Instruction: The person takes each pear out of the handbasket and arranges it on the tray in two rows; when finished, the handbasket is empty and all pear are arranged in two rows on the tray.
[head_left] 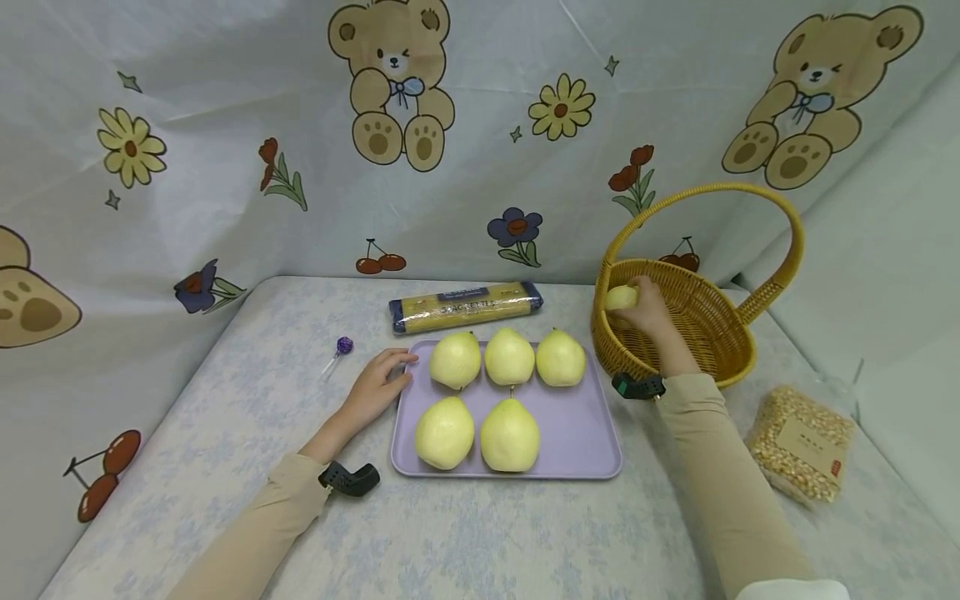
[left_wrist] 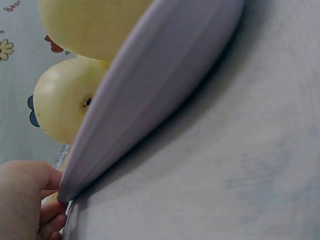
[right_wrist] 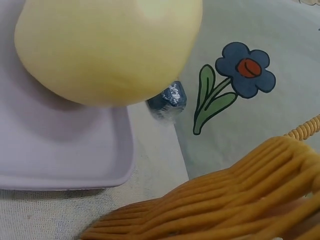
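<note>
My right hand (head_left: 647, 307) is inside the wicker basket (head_left: 731, 350), gripping a pale yellow pear (head_left: 621, 297) near the left wall. The right wrist view hides that hand behind the basket's woven side (right_wrist: 225, 205). At the far left corner of the lilac tray (head_left: 573, 433), my left hand (head_left: 375, 387) holds the rim between thumb and fingers. The left wrist view has these fingers (left_wrist: 47, 210) against the tray wall (left_wrist: 145, 95). Several pears stand on the tray, three in the back row and two in front, including a front pear (head_left: 510, 435).
Behind the tray lies a packet of spaghetti (head_left: 467, 307). A purple lollipop (head_left: 344, 345) is left of it. To the right, in front of the basket, sits a bag of yellowish kernels (head_left: 801, 446). The basket's tall handle (head_left: 787, 225) arches up before a printed cloth backdrop.
</note>
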